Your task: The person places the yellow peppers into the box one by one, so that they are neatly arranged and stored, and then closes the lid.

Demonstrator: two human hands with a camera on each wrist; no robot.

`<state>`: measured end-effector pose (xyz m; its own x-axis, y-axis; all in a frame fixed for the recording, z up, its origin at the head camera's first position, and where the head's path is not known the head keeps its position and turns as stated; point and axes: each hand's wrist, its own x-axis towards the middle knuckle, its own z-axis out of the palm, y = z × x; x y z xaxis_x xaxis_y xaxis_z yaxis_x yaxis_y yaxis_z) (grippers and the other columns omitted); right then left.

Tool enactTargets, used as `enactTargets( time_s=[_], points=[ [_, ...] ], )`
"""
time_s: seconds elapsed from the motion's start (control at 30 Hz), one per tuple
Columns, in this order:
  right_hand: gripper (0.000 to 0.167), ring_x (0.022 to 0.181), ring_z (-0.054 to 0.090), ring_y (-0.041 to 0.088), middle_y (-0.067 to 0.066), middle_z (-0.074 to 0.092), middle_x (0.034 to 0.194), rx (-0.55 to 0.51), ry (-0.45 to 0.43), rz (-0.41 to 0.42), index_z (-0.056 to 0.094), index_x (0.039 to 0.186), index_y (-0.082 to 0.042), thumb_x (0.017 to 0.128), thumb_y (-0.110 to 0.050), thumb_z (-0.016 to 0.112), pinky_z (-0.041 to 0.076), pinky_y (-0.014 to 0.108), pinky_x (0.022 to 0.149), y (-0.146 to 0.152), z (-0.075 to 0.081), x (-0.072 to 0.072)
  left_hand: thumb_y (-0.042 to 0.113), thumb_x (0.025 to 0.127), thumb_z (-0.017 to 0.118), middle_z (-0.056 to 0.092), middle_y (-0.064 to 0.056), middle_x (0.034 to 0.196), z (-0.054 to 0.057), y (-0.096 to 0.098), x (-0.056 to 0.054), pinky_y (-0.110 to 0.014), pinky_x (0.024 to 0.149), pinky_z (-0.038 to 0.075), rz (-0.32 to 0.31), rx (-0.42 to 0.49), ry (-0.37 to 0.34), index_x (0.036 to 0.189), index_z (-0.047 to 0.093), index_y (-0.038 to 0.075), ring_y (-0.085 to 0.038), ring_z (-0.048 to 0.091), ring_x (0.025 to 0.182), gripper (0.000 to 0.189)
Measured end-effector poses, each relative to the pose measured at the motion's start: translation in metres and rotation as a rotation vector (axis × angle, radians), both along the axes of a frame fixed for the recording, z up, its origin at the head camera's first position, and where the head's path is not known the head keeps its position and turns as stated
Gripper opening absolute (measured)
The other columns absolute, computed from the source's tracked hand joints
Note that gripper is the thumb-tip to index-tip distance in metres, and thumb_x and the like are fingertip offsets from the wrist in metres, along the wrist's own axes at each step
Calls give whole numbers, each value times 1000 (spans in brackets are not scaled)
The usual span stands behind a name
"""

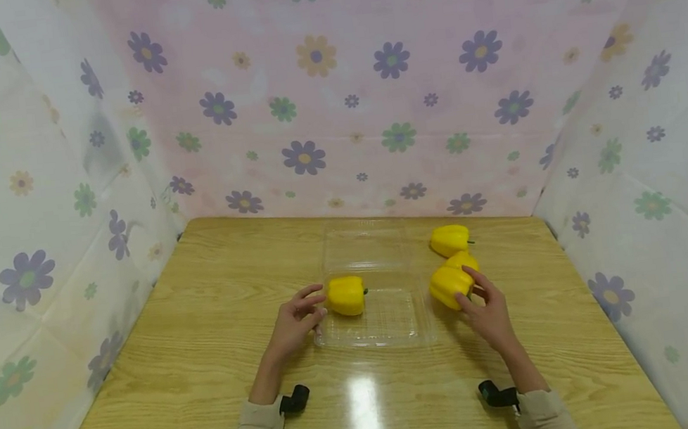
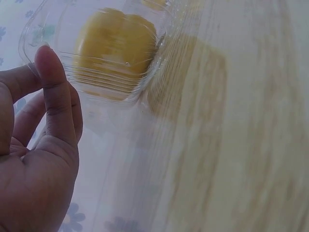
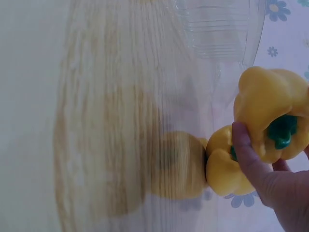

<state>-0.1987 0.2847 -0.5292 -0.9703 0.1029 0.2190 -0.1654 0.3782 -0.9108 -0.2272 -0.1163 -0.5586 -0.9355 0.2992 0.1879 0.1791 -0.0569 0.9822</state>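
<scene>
A clear plastic clamshell box [image 1: 389,330] lies open in the middle of the wooden table. One yellow bell pepper [image 1: 347,295] lies in its tray, blurred through the plastic in the left wrist view [image 2: 113,46]. My left hand [image 1: 318,302] is at the tray's left rim beside that pepper, fingers loose, thumb [image 2: 53,87] straight. My right hand [image 1: 468,287] grips a second yellow pepper [image 1: 449,287] just right of the box, thumb [image 3: 244,154] laid across it near the green stem [image 3: 282,130]. Two more yellow peppers [image 1: 465,259] [image 1: 449,239] lie behind it.
Flower-patterned sheets wall in the table [image 1: 177,375] on the left, back and right. The box lid [image 1: 363,244] lies flat behind the tray. Bare wood stretches to the left and along the front edge.
</scene>
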Motion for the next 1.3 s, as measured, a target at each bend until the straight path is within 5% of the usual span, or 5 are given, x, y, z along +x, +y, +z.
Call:
enactTargets(
  time_s=[0.37, 0.63, 0.87, 1.3],
  points=[
    [54, 124, 47, 0, 27, 42, 153, -100, 135, 66, 45, 149, 5, 98, 5, 62, 40, 11, 102, 0, -5, -2, -1, 97, 65, 44, -25, 152, 0, 1, 0, -19, 56, 54, -5, 15, 9, 124, 66, -13, -9, 57, 72, 29],
    [57, 118, 57, 9, 1, 53, 142, -270, 240, 197, 44, 145, 13, 91, 20, 60, 58, 18, 80, -1, -6, -2, 1, 98, 65, 44, -26, 152, 1, 0, 1, -19, 58, 53, -8, 9, 24, 124, 66, -13, -8, 58, 71, 30],
    [57, 119, 59, 9, 1, 56, 141, -292, 321, 287, 44, 144, 16, 89, 24, 58, 55, 18, 89, -8, -3, -4, 3, 99, 65, 45, -23, 152, -1, 0, 0, -19, 59, 53, -1, -5, 16, 125, 67, -11, -9, 59, 78, 30],
    [56, 127, 55, 7, 2, 52, 147, -278, 314, 390, 36, 148, 16, 96, 17, 54, 44, 19, 107, -29, 2, -7, 3, 99, 65, 45, -23, 152, -3, 0, -1, -19, 59, 53, -4, 3, 4, 126, 67, -10, -10, 59, 77, 31]
  ],
)
